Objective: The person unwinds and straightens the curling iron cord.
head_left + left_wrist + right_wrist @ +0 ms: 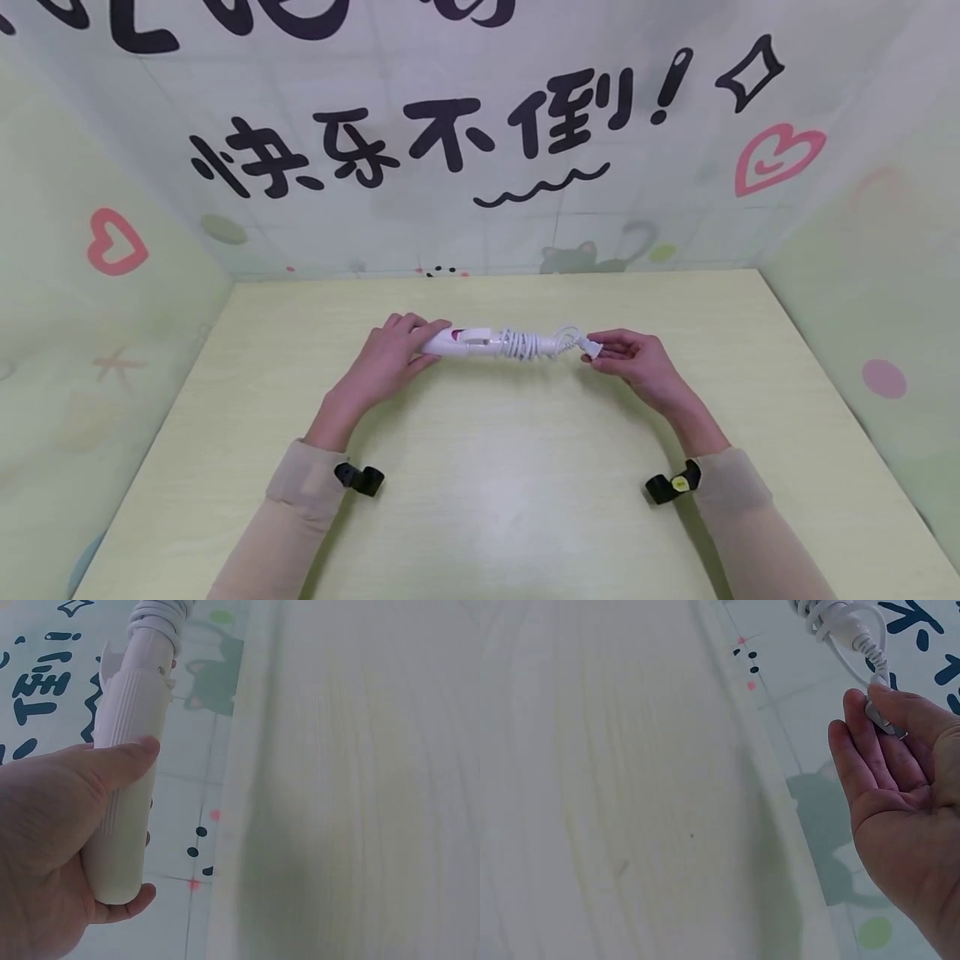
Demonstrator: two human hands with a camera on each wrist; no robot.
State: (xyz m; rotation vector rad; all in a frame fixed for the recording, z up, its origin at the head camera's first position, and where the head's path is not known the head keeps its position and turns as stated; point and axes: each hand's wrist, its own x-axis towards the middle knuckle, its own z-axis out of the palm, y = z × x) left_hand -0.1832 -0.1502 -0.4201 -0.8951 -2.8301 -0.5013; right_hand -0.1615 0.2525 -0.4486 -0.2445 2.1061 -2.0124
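the left hand [390, 354] is wrapping its fingers round the handle end of a white, rod-shaped plastic appliance [468, 348] over the pale wood-grain table [487, 467], ideally holding it steady, while the right hand [641, 367] is pinching a small white plastic plug [592, 347], best lightly, sparing the thin white cord [519, 344]. the appliance is showing a magenta patch [455, 335] and white lever [475, 336], cord loops bunching round it.

The back wall [360, 237] bears "快乐不倒!" in black lettering [453, 137], below a cut-off line [309, 27].
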